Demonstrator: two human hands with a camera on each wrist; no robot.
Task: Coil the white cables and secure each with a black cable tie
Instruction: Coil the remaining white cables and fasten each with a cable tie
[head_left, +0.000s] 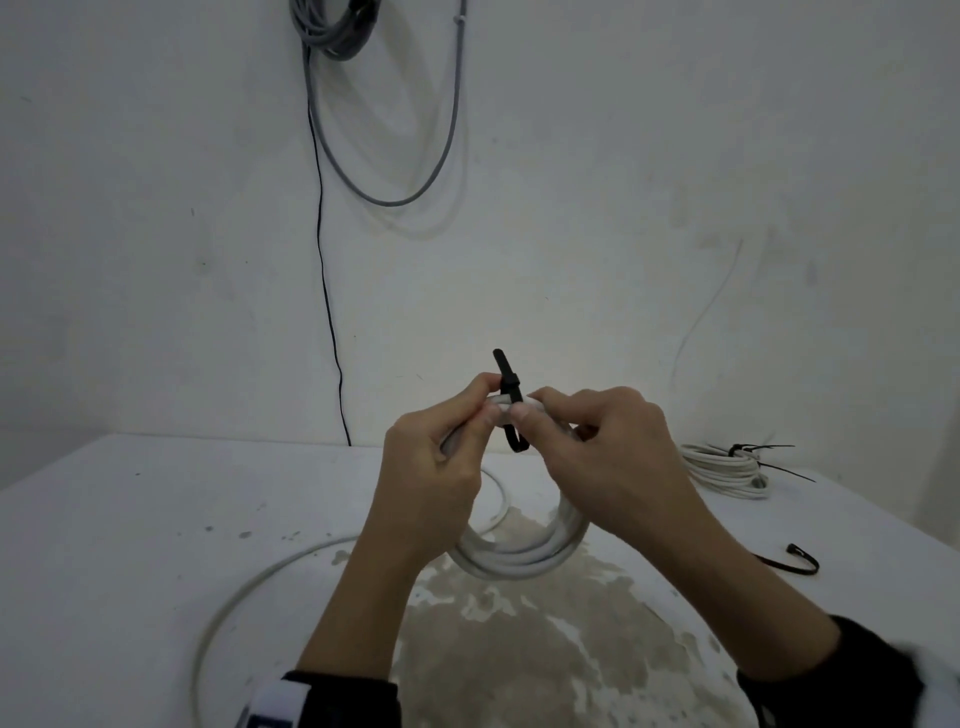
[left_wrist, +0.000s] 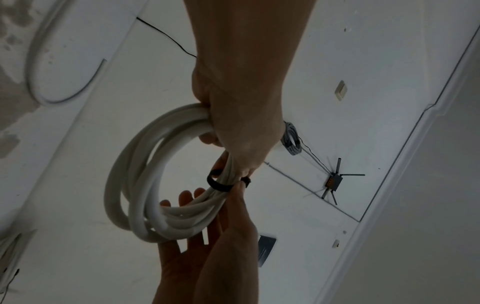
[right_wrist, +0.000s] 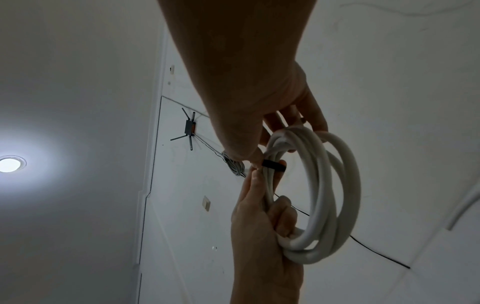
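I hold a white cable coil (head_left: 519, 558) upright above the white table (head_left: 130, 519). A black cable tie (head_left: 506, 387) wraps the top of the coil, its tail sticking up and a loop hanging below. My left hand (head_left: 485, 400) grips the coil's strands just left of the tie. My right hand (head_left: 532, 408) pinches the tie against the coil from the right. In the left wrist view the tie (left_wrist: 218, 185) rings the bundle (left_wrist: 135, 185), with the right thumb on its head. The right wrist view shows the tie (right_wrist: 272, 165) and the coil (right_wrist: 327, 195). A loose cable tail (head_left: 234, 597) curves across the table.
A second white coil (head_left: 727, 467), bound with black ties, lies at the back right. A spare black tie (head_left: 795, 561) lies near the right edge. Grey cables (head_left: 332, 31) and a thin black wire (head_left: 327, 286) hang on the wall behind the table.
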